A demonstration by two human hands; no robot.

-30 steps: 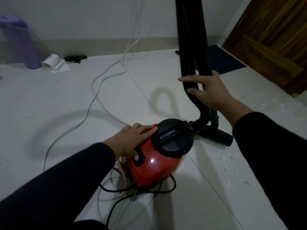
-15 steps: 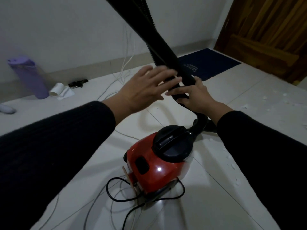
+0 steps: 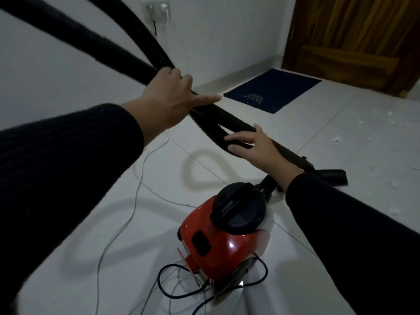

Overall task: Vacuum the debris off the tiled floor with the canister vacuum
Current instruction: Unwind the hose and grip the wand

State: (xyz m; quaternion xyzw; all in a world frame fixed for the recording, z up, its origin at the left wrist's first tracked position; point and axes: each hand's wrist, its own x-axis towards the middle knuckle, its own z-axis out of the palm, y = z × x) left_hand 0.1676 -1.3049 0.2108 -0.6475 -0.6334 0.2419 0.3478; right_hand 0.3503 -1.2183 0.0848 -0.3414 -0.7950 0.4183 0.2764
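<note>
A red canister vacuum [image 3: 218, 244] with a black lid stands on the tiled floor [image 3: 159, 183] at lower centre. Its smooth black wand [image 3: 291, 152] slants down to the right and ends in a floor nozzle [image 3: 333, 176] resting on the tiles. The ribbed black hose [image 3: 156, 51] runs beside the wand. My left hand [image 3: 172, 98] is wrapped around the wand high up, forefinger stretched along it. My right hand [image 3: 254, 144] grips hose and wand lower down, near the canister. White debris flecks [image 3: 336, 138] lie scattered on the tiles at the right.
A dark blue mat [image 3: 272, 89] lies before a wooden door [image 3: 354, 42] at back right. A wall socket [image 3: 156, 9] with plugs sits high on the white wall. A thin grey cable [image 3: 134, 201] crosses the floor, and the black power cord [image 3: 172, 283] loops behind the canister.
My left hand has closed on the wand. The wand has tilted down from upright toward the right. My right hand has slid lower along it.
</note>
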